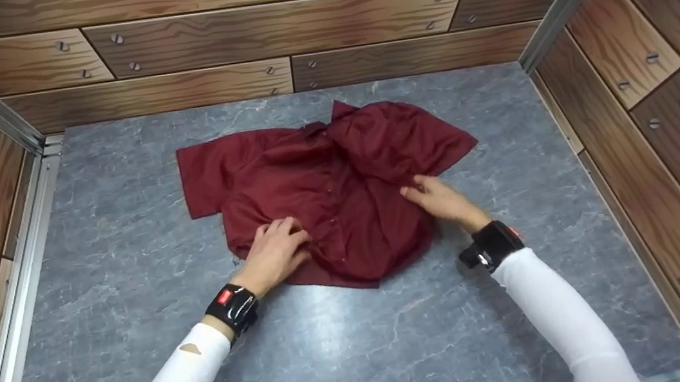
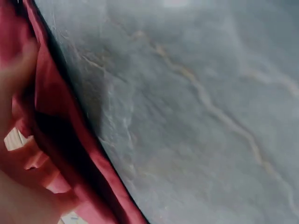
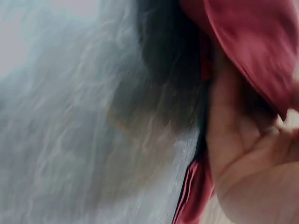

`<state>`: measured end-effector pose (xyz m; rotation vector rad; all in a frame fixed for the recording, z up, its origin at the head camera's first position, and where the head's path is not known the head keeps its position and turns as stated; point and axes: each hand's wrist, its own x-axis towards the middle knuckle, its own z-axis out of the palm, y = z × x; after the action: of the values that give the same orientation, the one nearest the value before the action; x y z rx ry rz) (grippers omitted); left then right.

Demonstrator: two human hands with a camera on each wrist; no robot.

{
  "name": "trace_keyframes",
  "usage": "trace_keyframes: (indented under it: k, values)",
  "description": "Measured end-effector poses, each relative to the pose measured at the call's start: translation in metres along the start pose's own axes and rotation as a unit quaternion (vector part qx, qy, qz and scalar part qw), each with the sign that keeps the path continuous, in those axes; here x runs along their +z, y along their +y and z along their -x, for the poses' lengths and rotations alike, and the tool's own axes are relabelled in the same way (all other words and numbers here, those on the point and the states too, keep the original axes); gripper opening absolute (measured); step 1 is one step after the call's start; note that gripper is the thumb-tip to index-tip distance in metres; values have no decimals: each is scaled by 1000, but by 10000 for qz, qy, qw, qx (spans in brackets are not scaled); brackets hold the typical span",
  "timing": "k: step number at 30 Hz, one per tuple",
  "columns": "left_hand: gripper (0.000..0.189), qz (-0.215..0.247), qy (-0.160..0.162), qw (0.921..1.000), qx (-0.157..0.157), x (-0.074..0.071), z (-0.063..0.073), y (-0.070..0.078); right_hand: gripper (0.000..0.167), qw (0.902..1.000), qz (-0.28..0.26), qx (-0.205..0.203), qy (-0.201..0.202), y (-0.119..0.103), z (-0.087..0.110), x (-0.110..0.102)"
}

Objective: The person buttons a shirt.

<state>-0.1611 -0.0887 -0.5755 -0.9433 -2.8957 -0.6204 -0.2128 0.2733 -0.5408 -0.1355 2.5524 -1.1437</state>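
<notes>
A dark red short-sleeved button-up shirt lies rumpled on the grey marbled table, its collar toward the far side and its button front up. The sleeve on the left lies spread out; the one on the right is bunched with the cloth around it. My left hand grips the shirt near its lower left part, fingers curled into the cloth. At the right side, just below the bunched sleeve, my right hand holds a fold of the shirt. In the right wrist view the cloth passes between thumb and fingers, partly hiding them.
The grey marbled tabletop reaches around the shirt on all sides. Wood-patterned panels enclose the back and both sides, with metal rails along the corners and left edge. Black camera bands sit on both wrists.
</notes>
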Motion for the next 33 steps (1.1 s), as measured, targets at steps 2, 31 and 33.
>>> trace_keyframes:
  k: [2, 31, 33]
  values:
    - [16, 301, 190, 9993, -139, -2, -6, -3, 36, 9986, -426, 52, 307, -2, -5, 0]
    - [11, 503, 619, 9892, -1230, -14, -53, -14, 19, 9199, 1280, -2586, 2655, -33, -8, 27]
    - [24, 679, 190, 9912, -1116, -13, -49, -12, 18, 9339, 1470, -2662, 1879, -33, -6, 27]
